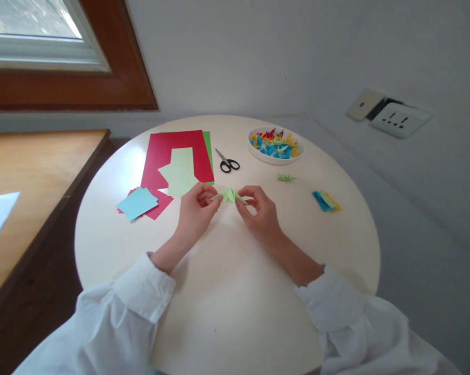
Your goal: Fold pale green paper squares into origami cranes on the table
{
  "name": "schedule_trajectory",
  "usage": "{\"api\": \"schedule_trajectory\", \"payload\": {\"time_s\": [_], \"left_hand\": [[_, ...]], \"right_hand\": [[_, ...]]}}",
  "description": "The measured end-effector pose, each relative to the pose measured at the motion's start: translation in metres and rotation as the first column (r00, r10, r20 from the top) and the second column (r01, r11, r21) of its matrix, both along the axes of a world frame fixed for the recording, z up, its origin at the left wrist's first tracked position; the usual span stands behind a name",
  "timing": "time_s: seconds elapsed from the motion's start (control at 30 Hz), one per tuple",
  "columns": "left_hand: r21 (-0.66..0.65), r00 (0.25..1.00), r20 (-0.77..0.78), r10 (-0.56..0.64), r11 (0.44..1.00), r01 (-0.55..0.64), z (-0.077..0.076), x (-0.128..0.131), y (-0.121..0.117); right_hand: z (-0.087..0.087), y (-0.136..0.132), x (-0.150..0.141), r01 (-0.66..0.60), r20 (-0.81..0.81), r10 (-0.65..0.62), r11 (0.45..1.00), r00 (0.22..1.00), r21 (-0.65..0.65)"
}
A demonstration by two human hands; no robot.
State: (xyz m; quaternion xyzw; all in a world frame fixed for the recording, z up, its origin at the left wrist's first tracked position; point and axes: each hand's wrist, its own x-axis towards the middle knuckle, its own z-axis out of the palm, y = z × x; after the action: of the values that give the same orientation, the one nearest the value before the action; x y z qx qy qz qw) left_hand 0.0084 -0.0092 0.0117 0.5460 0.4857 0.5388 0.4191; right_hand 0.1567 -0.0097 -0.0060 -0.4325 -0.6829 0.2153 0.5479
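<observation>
Over the middle of the round white table [227,291], my left hand [195,211] and my right hand [260,211] pinch opposite ends of a small folded light-green paper piece [229,195]. Both hands have their fingers closed on it, a little above the tabletop. A finished green folded paper figure [286,177] lies on the table to the right of my hands. Black-handled scissors [227,162] lie just beyond the hands.
Red sheets [168,151] with light-green cut paper [179,174] and a blue square [137,203] lie at the left. A white bowl [276,146] of coloured folded figures stands at the back right. Small blue and yellow papers [326,201] lie right. A wooden desk [32,172] adjoins at left.
</observation>
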Motion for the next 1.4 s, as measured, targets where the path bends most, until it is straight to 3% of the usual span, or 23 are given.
{"api": "schedule_trajectory", "payload": {"time_s": [0.43, 0.7, 1.03, 1.4], "left_hand": [[0.155, 0.973, -0.228, 0.044, 0.988, -0.009, -0.008, -0.001, 0.001], [0.135, 0.982, -0.19, 0.014, 0.991, 0.012, -0.008, 0.0, 0.0], [0.056, 0.986, -0.126, -0.111, 0.991, 0.119, -0.01, 0.001, -0.002], [0.057, 0.967, -0.137, -0.215, 0.973, 0.225, -0.013, 0.001, -0.003]], "right_hand": [[0.003, 0.0, -0.002, -0.006, 0.039, 0.006, 1.0, 0.999, -0.016], [0.002, 0.0, -0.001, -0.002, 0.14, -0.012, 0.995, 0.99, 0.101], [0.004, 0.0, 0.001, -0.03, 0.21, -0.007, 0.984, 0.978, 0.175], [0.003, 0.004, 0.007, -0.042, 0.336, -0.06, 0.957, 0.94, 0.286]]}}
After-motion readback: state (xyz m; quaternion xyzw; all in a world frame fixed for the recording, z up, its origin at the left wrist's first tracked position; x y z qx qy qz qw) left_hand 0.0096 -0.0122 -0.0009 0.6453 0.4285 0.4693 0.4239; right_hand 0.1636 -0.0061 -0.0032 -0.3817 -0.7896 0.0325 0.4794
